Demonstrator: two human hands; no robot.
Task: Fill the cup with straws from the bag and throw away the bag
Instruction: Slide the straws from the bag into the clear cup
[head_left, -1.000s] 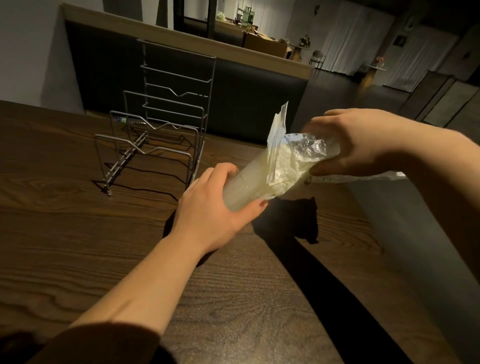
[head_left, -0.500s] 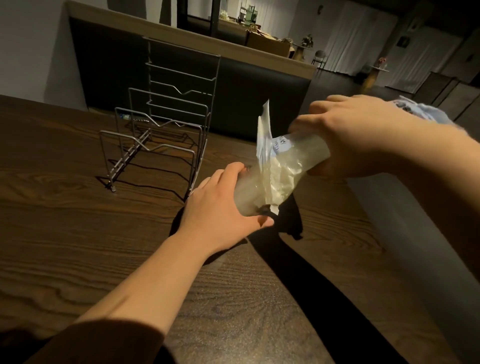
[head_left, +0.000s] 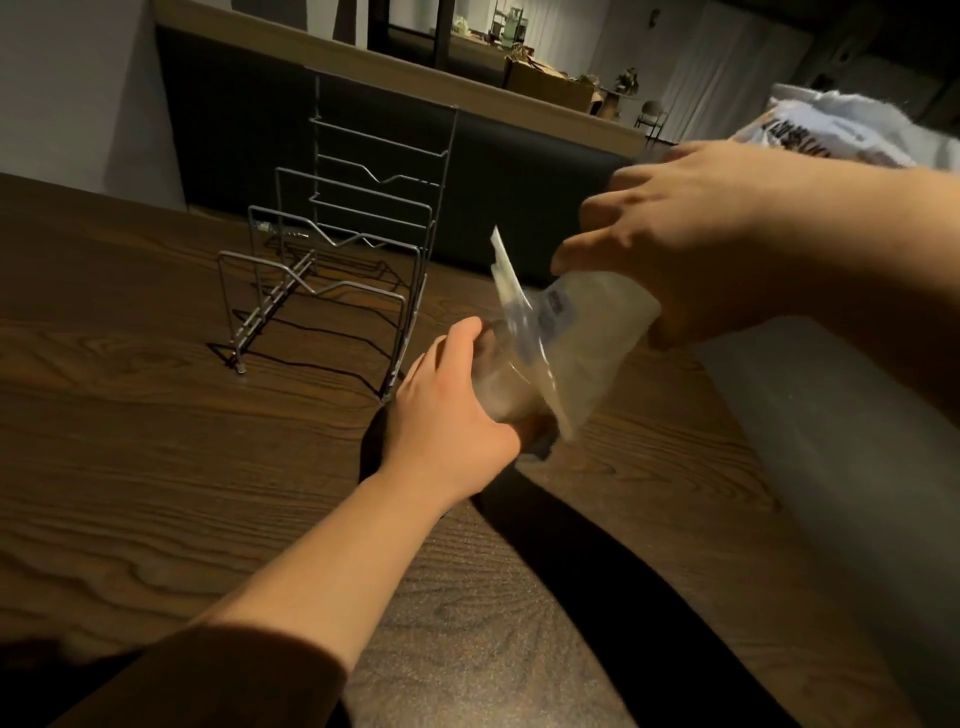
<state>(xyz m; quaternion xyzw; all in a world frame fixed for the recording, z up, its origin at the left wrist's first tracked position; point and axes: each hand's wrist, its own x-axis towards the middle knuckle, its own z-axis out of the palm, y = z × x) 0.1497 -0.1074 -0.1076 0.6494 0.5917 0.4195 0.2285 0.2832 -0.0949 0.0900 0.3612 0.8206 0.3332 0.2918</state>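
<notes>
A clear plastic cup stands on the dark wooden table, and my left hand is wrapped around its left side. My right hand grips the upper end of a translucent plastic bag of pale straws. The bag slants down to the left, with its open lower end over and around the cup's mouth. A loose flap of the bag sticks up near its middle. The straws are blurred inside the plastic, and I cannot tell how far they sit in the cup.
A wire rack stands on the table to the left behind the cup. The table's right edge runs close to the cup, with grey floor beyond. A white printed plastic bag shows at the upper right. A dark bench backs the table.
My right hand has tipped the bag steeper and lowered it, so its open end now covers the cup's mouth. The left hand and cup have come down onto the table.
</notes>
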